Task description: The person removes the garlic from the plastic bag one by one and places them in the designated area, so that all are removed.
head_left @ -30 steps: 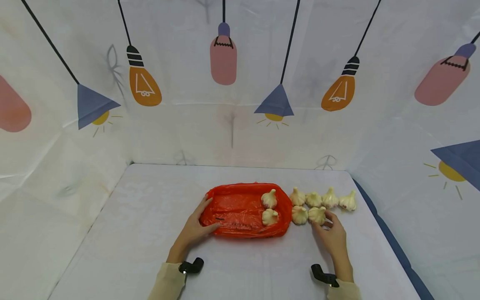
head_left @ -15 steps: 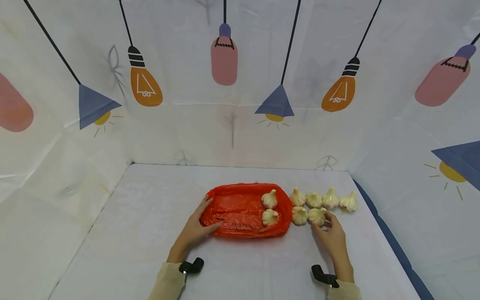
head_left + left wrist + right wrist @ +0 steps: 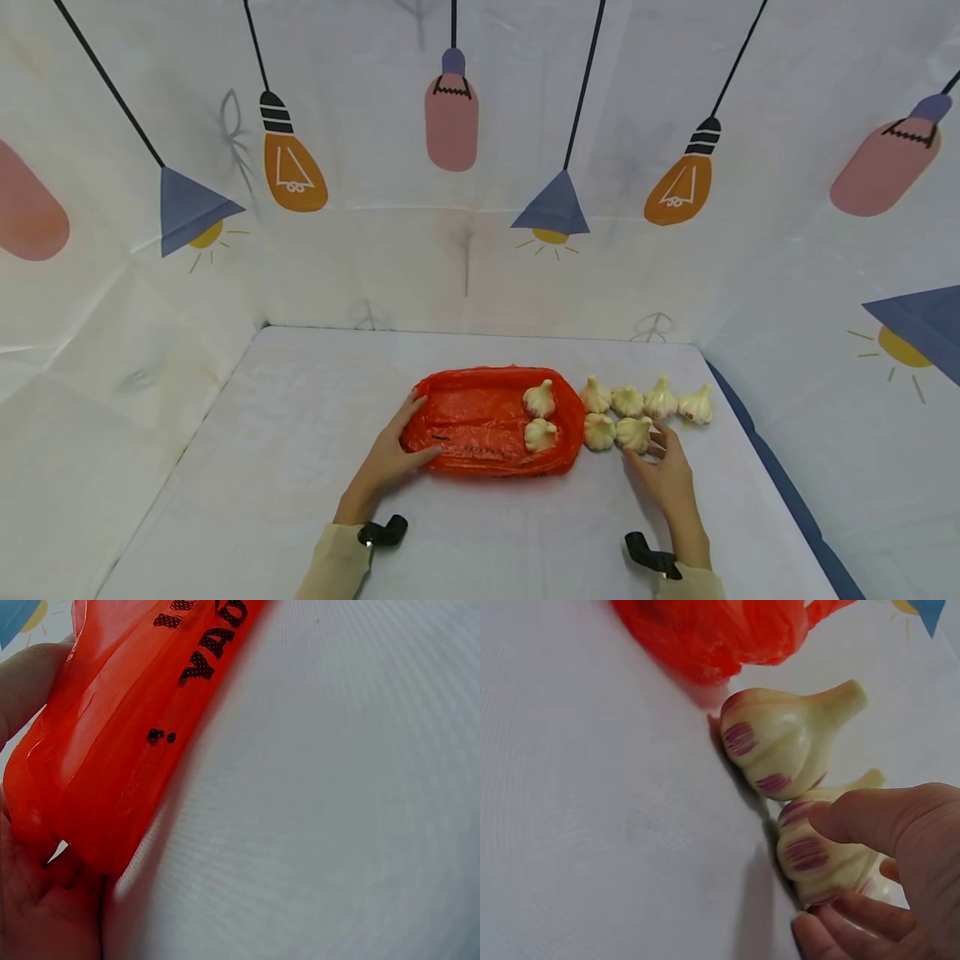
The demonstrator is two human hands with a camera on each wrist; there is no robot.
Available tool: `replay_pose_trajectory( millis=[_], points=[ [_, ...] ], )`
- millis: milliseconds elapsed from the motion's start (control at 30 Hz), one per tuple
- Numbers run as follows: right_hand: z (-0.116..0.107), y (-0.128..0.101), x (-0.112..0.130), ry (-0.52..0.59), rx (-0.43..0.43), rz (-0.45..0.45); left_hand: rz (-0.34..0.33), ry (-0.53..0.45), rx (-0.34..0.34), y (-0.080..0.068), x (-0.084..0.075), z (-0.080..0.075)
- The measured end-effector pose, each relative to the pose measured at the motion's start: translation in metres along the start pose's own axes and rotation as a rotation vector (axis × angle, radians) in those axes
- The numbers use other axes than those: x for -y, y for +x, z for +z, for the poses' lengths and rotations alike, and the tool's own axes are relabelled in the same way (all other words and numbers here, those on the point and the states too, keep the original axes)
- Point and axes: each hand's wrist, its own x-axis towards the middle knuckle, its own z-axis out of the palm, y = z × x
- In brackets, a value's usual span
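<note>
A red plastic bag [image 3: 472, 417] lies spread open like a shallow tray, its edge turned up all round. Inside its right end sit two garlic bulbs [image 3: 538, 398], one behind the other. My left hand [image 3: 392, 450] grips the bag's left end, with the thumb at the near side and the fingers round the far corner. At the right, my right hand [image 3: 665, 471] holds a garlic bulb [image 3: 808, 851] between thumb and fingers, close over the white tabletop. Touching that bulb is another garlic bulb [image 3: 780, 739], between it and the bag.
A back row of several garlic bulbs [image 3: 660, 397] runs right from the bag's end. White sheeting [image 3: 465, 250] printed with lamps walls the table [image 3: 300, 400] at the back and both sides. Dark blue cloth [image 3: 787, 492] lies along the right edge.
</note>
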Motion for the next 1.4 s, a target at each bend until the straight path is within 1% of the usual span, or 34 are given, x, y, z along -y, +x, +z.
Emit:
replay_pose_trajectory(
  millis=[200,300,567,767,1033,1167,1267,1400],
  points=[
    [-0.009,-0.004,0.006,0.014,0.069,0.041,0.002,0.003,0.004,0.0,0.0,0.0],
    [-0.015,-0.007,0.01,0.015,0.081,0.055,0.009,-0.002,0.0,0.0,0.001,-0.001],
    [-0.028,-0.011,0.028,0.014,0.108,0.049,0.003,0.002,-0.003,0.0,0.001,-0.001],
    [-0.031,-0.014,0.04,0.023,0.104,-0.002,0.002,0.008,-0.006,0.001,0.001,-0.001],
    [-0.03,-0.016,0.055,0.039,0.096,-0.061,0.006,0.013,-0.006,0.002,0.001,0.0],
    [-0.03,-0.015,0.066,0.064,0.086,-0.091,0.009,0.015,-0.006,0.002,0.002,0.0],
    [-0.03,-0.014,0.074,0.089,0.079,-0.131,0.009,0.013,-0.004,0.002,0.002,0.0],
    [-0.029,-0.012,0.086,0.104,0.074,-0.169,0.019,0.03,0.0,0.002,0.002,0.0]
  ],
)
